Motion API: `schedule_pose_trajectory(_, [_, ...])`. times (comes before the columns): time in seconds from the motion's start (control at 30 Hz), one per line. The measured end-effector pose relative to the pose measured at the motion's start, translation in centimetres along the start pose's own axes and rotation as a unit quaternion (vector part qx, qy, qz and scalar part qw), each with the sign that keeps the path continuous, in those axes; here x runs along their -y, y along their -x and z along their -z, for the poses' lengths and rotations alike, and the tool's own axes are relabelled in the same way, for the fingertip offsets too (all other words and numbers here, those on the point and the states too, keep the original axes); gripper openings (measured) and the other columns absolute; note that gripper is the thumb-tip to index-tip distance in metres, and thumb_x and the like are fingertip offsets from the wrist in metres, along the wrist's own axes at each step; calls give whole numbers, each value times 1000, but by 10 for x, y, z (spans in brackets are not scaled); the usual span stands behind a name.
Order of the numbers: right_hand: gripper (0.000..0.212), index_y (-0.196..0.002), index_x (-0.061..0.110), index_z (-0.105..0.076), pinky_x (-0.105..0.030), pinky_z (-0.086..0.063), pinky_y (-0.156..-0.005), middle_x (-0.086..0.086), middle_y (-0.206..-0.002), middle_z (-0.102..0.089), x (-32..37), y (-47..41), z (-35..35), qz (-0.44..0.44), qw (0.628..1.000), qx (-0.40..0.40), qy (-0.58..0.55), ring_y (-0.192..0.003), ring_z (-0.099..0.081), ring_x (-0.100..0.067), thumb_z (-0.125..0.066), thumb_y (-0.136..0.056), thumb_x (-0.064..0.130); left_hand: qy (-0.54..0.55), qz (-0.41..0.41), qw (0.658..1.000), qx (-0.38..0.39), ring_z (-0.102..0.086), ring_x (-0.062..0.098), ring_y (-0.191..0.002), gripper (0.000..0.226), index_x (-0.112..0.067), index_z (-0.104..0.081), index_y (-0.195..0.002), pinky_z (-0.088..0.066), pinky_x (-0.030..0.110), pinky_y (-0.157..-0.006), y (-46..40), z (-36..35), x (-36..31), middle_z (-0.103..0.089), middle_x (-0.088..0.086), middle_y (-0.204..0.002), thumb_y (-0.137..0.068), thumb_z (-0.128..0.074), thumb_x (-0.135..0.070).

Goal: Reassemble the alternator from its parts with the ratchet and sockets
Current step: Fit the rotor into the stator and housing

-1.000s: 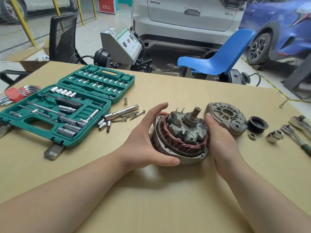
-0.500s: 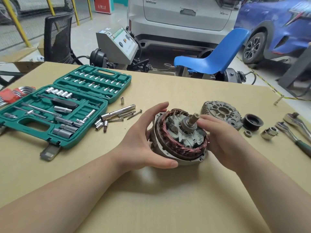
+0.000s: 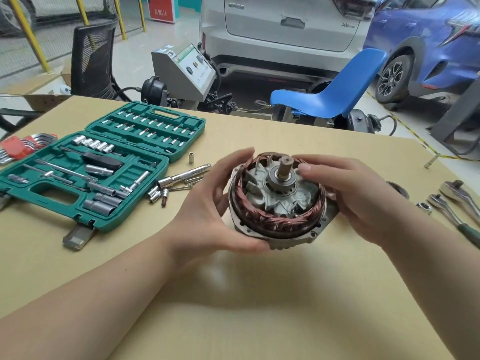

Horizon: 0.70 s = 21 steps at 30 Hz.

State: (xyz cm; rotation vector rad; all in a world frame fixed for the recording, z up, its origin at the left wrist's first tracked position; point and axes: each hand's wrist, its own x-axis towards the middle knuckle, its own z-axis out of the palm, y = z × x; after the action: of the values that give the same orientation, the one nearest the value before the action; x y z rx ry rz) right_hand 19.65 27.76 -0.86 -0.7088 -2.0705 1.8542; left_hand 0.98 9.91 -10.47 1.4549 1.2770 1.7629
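Left hand is cupping the near-left side of the half-built grey cast-metal alternator with its ring of copper windings, thumb curled under the front flange, fingers arched round the far-left rim. Right hand is gripping the opposite side, its fingertips reaching in over the windings beside the stub steel shaft. Both are holding the unit tilted toward the viewer; whether its lower edge is touching the tan table cannot be told.

Judgement: the piece is looking heavy and rigid, dense with iron and copper. The housing rim and bolt lugs are the sound places to hold. The lacquered copper coils are the delicate part and are best left unpressed; the shaft is turning freely on its bearing, probably, so offering poor purchase.

Outward: loose chrome sockets and an extension bar are lying left of the unit, next to the open green plastic socket case. A green-handled ratchet is lying at the right edge, a nut beside it.
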Motion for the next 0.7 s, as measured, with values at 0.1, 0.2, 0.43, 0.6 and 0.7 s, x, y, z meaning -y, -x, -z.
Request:
schedule_pose_trajectory(0.1, [52, -130, 16, -69, -53, -52, -103, -10, -122, -75, -1, -4, -10, -1, 1000, -9, 4, -112, -72, -35, -72, -84, 39, 0, -7, 1000, -11, -53, 31, -149, 125, -32, -44, -162, -45, 50, -122, -2, 3, -4, -54, 1, -159, -56, -109, -23])
schedule_pose_trajectory(0.2, [42, -119, 16, -75, -60, -56, -97, -10, -112, -78, -6, -12, -21, 12, 999, -51, -7, -103, -75, -34, -71, -83, 39, -37, -11, 999, -3, -55, 33, -147, 125, -33, -46, -160, -44, 55, -123, 0, 7, -2, -53, 6, -160, -53, -109, -19])
schedule_pose_trajectory(0.43, [35, -111, 22, -77, -49, -61, -91, -4, -108, -79, -35, -25, -42, 63, 993, -93, -38, -101, -76, -25, -73, -86, 47, -173, -77, 982, 21, -45, 31, -154, 122, -35, -47, -160, -41, 43, -125, -1, 19, 4, -46, 3, -162, -55, -109, -29])
schedule_pose_trajectory(0.6, [39, -115, 23, -73, -36, -61, -85, -7, -109, -76, -48, -30, -43, 163, 980, -109, -25, -102, -74, -26, -72, -84, 48, -329, -139, 934, 30, -40, 27, -156, 113, -28, -52, -156, -40, 33, -124, -1, 14, 8, -33, 8, -167, -59, -108, -36])
schedule_pose_trajectory(0.7, [39, -120, 16, -72, -31, -58, -84, -9, -111, -76, -50, -37, -39, 181, 978, -98, -33, -103, -73, -25, -70, -89, 39, -351, -146, 924, 30, -41, 33, -155, 111, -28, -52, -155, -44, 44, -123, -2, 9, 9, -30, 11, -167, -60, -107, -34])
